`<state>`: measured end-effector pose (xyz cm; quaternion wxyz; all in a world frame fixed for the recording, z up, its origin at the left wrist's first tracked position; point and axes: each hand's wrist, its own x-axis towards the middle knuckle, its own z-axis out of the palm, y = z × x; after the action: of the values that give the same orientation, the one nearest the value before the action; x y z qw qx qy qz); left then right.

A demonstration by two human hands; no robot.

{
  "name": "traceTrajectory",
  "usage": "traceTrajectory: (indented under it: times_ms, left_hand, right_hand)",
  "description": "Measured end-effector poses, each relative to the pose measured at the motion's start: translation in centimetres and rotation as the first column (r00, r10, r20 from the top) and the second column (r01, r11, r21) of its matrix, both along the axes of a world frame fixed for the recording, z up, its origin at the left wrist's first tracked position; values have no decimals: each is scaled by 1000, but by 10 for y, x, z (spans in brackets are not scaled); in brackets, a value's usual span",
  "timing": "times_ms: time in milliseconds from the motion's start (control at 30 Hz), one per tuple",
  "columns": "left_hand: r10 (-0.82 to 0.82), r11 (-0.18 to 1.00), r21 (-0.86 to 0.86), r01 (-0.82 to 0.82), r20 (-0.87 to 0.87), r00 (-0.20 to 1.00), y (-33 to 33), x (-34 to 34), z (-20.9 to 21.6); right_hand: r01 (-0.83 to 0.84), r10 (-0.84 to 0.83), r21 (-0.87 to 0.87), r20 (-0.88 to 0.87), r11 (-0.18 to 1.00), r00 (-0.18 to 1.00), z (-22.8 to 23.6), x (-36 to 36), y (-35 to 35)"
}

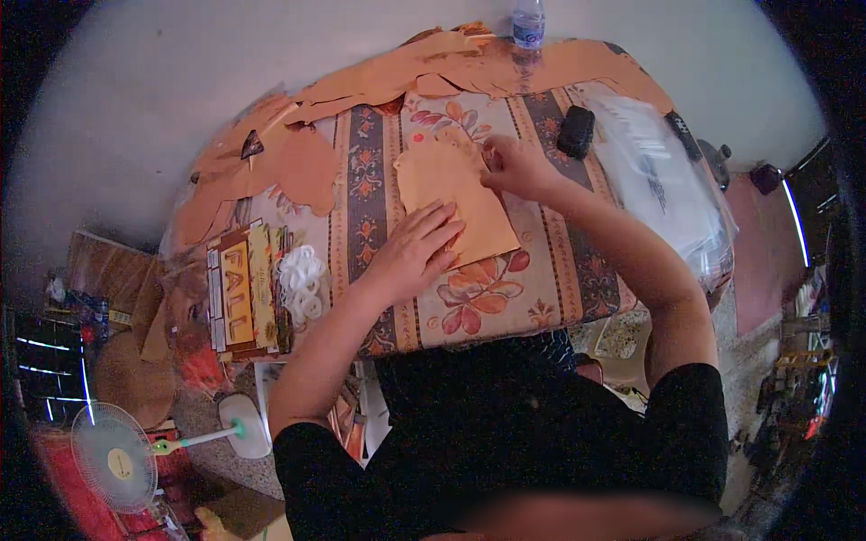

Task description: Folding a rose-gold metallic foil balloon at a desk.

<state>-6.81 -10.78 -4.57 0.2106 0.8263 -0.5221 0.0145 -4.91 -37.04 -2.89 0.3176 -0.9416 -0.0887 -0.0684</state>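
A flat tan-orange paper piece (pixel 462 207), perhaps an envelope, lies at a slant on the flowered tablecloth in front of me. Near its ragged-looking top edge is a small red dot (pixel 418 138). My left hand (pixel 419 243) rests on the paper's lower left part, fingers stretched out and pressing flat. At the upper right edge of the paper, my right hand (pixel 516 169) has its fingers curled together in a pinch. What sits between those fingertips is hidden or too small to make out.
White rings of cord or ribbon (pixel 302 284) and decorated cards (pixel 244 293) lie left. Tan-orange paper (pixel 379 81) covers the far edge, near a bottle (pixel 529 25). A black object (pixel 575 132) and clear plastic sleeves (pixel 663 180) lie right. A fan (pixel 115 458) stands lower left.
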Motion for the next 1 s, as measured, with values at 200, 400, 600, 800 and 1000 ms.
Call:
traceTrajectory:
  times_ms: [200, 400, 600, 800, 1000]
  left_hand:
    - [7, 1000, 16, -8, 27, 1000, 1, 1, -2]
    - [-4, 1000, -18, 3, -7, 1000, 2, 1, -1]
    - [-8, 999, -42, 8, 9, 1000, 3, 2, -2]
    - [18, 983, -173, -60, -234, 972, 9, 7, -3]
    - [357, 719, -351, -600, -554, 752, 27, 22, 6]
  right_hand:
    - [67, -122, -255, -205, 965, 971, 21, 23, 13]
    - [60, -67, -30, -518, 998, 853, 19, 40, 9]
    - [65, 60, 206, -548, 976, 834, 17, 41, 0]
    - [-46, 189, 278, -510, 959, 839, 13, 33, -2]
    - [-96, 252, 570, -201, 816, 947, -10, 11, -3]
